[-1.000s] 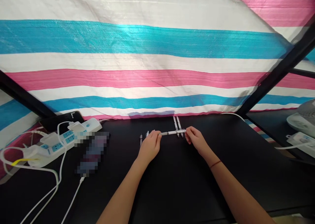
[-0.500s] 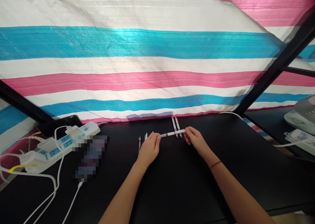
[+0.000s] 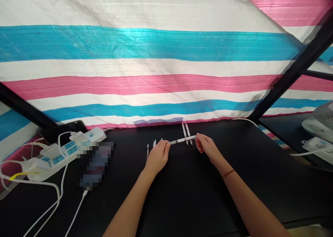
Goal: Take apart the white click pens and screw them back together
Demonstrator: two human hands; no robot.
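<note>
A white pen (image 3: 183,139) with a dark band is stretched between my hands, slightly tilted up to the right. Its left end is pinched in the fingers of my left hand (image 3: 156,156). At the other end, the closed fingertips of my right hand (image 3: 208,148) hold the pen's tip. Just behind it, two white pens (image 3: 185,133) lie side by side on the black table (image 3: 187,192). Left of my left hand lie a dark pen (image 3: 148,149) and a white pen (image 3: 154,143), partly covered by that hand.
On the left, a white power strip (image 3: 96,135) carries plugs and trailing white cables (image 3: 61,181). A blurred-out phone (image 3: 96,166) lies beside it on a charging cable, with a black device (image 3: 63,132) behind. A striped sheet (image 3: 161,46) hangs at the back. Far right stands a fan (image 3: 316,127).
The pen and my right hand have shifted very slightly to the right and up. My left hand stays almost still, and both hands keep their hold.
</note>
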